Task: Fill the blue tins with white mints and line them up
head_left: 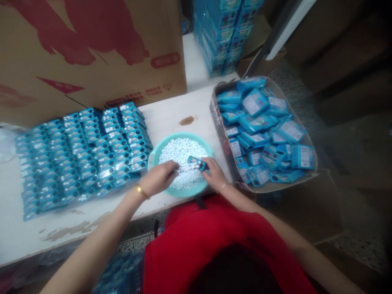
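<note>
My left hand point(161, 176) is closed around the end of what looks like a narrow scoop point(184, 168) loaded with small white balls. Its far end meets the opening of a small blue box point(193, 159), which my right hand point(215, 174) grips from the right side. Both hands are over a turquoise basin point(155, 154) filled with white balls point(180, 148). Some white balls show at the mouth of the box. Blur hides the exact shape of the scoop.
Rows of blue boxes point(88, 159) with holes in their tops stand left on the white table point(170, 114). A carton point(219, 126) of loose blue boxes point(255, 122) is at right. Behind are a large cardboard box point(107, 77) and stacked blue packs point(219, 36).
</note>
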Available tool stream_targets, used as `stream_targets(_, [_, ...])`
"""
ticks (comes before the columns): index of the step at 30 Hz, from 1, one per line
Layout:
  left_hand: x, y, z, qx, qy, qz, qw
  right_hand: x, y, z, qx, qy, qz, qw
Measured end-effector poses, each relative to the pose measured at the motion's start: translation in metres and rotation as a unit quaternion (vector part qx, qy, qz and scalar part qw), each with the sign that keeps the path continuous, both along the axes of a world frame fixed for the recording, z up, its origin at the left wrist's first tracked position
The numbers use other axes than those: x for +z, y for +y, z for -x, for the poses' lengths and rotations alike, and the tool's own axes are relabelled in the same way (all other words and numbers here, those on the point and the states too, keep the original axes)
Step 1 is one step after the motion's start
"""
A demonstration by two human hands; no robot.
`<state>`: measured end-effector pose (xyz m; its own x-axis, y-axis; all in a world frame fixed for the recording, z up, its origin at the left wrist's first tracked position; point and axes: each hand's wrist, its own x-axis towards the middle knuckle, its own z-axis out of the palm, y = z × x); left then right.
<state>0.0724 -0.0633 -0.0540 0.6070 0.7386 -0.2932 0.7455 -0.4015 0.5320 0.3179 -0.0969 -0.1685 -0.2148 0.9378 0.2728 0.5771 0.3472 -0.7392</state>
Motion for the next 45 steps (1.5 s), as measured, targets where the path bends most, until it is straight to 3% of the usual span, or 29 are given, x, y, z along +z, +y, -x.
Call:
stream_targets(6, [0.048, -0.004, -0.050, -0.046, 0.246, -0.056, 0.966, -0.009, -0.006, 0.013, 0.022, -0.008, -0.035, 0.999])
stream_targets(9, [0.068, -0.010, -0.066, -0.069, 0.270, -0.077, 0.957, -0.008, -0.008, 0.013, 0.023, -0.003, -0.039, 0.999])
stream_targets(12, [0.066, -0.010, -0.057, -0.054, 0.258, -0.084, 0.961, -0.007, -0.008, 0.009, 0.011, 0.000, -0.033, 0.999])
stream_targets(15, [0.028, -0.002, -0.028, 0.033, 0.229, -0.092, 0.968, -0.004, -0.008, 0.001, -0.008, 0.010, -0.011, 1.000])
stream_targets(18, [-0.035, 0.005, -0.006, 0.116, 0.177, -0.026, 0.977, 0.002, -0.006, -0.007, -0.034, 0.032, 0.020, 0.999])
stream_targets(22, [-0.107, -0.006, -0.019, 0.118, 0.127, 0.031, 0.984, 0.007, -0.004, -0.013, -0.058, 0.053, 0.040, 0.996])
stream_targets(25, [-0.138, -0.022, -0.044, 0.112, 0.078, 0.074, 0.988, 0.005, -0.004, -0.014, -0.074, 0.061, 0.041, 0.995])
stream_targets(28, [-0.151, -0.032, -0.051, 0.124, 0.029, 0.101, 0.987, 0.003, -0.005, -0.013, -0.092, 0.065, 0.046, 0.993])
stream_targets(30, [-0.147, -0.032, -0.040, 0.126, -0.005, 0.110, 0.986, 0.001, -0.004, -0.013, -0.100, 0.070, 0.048, 0.991])
stream_targets(32, [-0.133, -0.029, -0.023, 0.120, -0.036, 0.116, 0.985, 0.001, -0.001, -0.012, -0.102, 0.074, 0.043, 0.991])
stream_targets(38, [-0.054, -0.018, 0.022, 0.109, -0.107, 0.086, 0.984, -0.004, 0.007, -0.004, -0.055, 0.042, 0.017, 0.997])
stream_targets(41, [-0.021, -0.011, 0.020, 0.072, -0.063, 0.045, 0.994, -0.011, 0.006, 0.004, -0.011, 0.018, 0.004, 1.000])
stream_targets(45, [0.008, -0.007, -0.007, 0.016, 0.087, 0.002, 0.996, -0.015, 0.001, 0.014, 0.021, 0.000, -0.025, 0.999])
